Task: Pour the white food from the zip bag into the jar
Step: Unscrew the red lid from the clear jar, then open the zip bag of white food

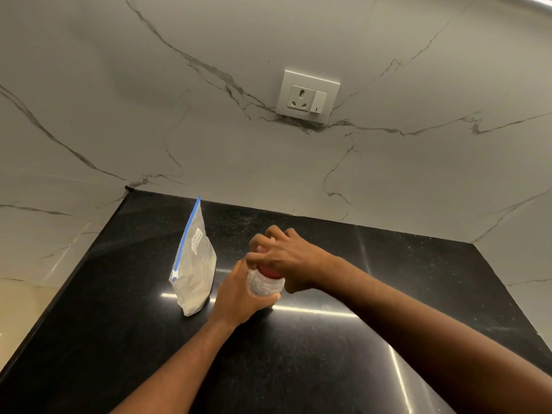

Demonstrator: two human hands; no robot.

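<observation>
A clear zip bag (195, 276) with a blue zipper strip and a white label stands upright on the black counter (119, 339), holding white food in its lower part. Just to its right stands a clear textured jar (264, 285) with a red lid (270, 271). My left hand (239, 297) grips the jar's body from the left. My right hand (283, 255) comes from above, its fingers curled round the red lid, hiding most of it. The bag stands apart from both hands, its zipper closed.
A marble-patterned wall rises behind and on both sides of the counter corner. A wall socket with a switch (307, 97) sits on the back wall above the jar. The counter's left edge (59, 300) runs diagonally toward me.
</observation>
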